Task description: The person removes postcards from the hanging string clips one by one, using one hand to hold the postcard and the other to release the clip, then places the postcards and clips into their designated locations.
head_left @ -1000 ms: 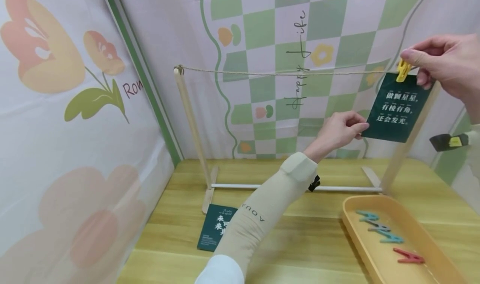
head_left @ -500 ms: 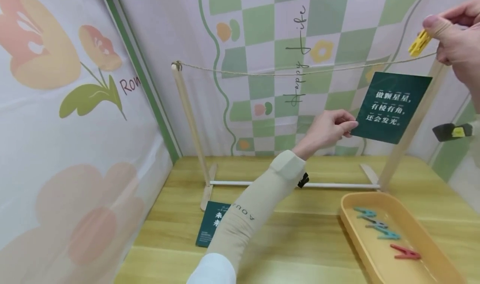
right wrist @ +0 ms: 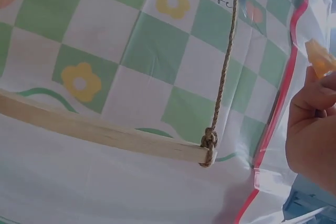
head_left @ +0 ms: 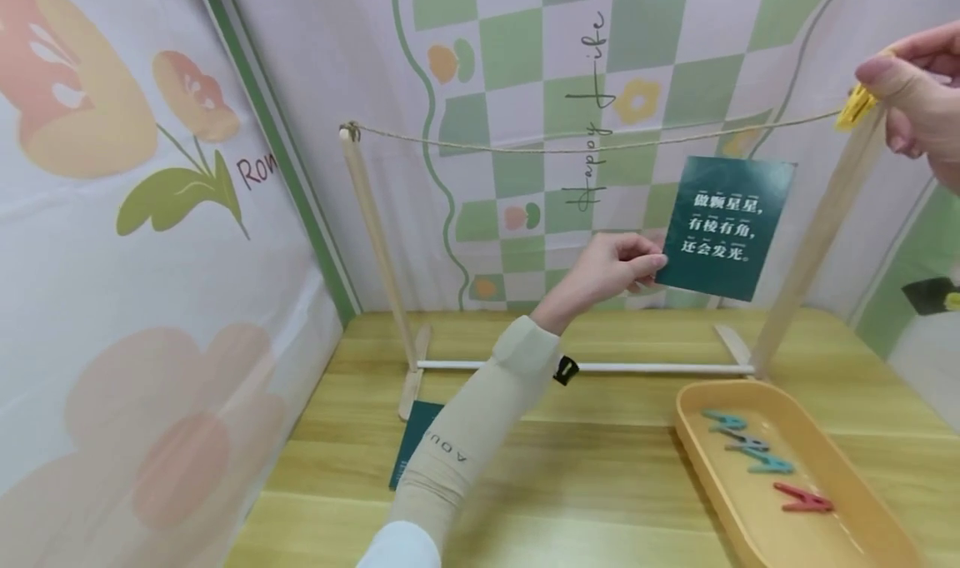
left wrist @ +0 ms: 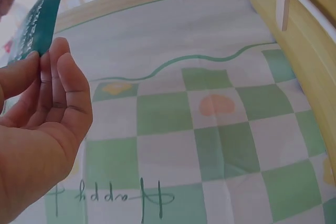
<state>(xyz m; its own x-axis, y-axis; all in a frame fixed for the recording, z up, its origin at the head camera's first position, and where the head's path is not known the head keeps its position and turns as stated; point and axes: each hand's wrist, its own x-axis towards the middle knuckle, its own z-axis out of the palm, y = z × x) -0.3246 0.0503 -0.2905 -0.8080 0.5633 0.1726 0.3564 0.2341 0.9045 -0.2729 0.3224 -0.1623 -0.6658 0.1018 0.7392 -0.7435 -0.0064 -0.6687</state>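
Note:
My left hand (head_left: 600, 268) pinches the lower left corner of a dark green card (head_left: 723, 226) with white lettering. The card hangs in the air below the twine (head_left: 525, 150), apart from it. In the left wrist view, thumb and fingers grip the edge of this card (left wrist: 50, 19). Up at the right, my right hand (head_left: 926, 93) holds a yellow clothespin (head_left: 855, 106) between thumb and fingers. It overlaps the twine's right end in the head view, but in the right wrist view the clothespin (right wrist: 320, 59) is apart from the twine (right wrist: 226, 66).
Two wooden posts (head_left: 378, 243) carry the twine, with a white rod (head_left: 660, 368) joining them low down. An orange tray (head_left: 712, 476) at the right holds several clothespins, including a red one (head_left: 802, 499). A second green card (head_left: 412, 439) lies partly under my left sleeve.
The yellow clothespin has come off the card and twine with my right hand, which moved up and right. My left hand has drawn the card left and slightly down. The twine now sags.

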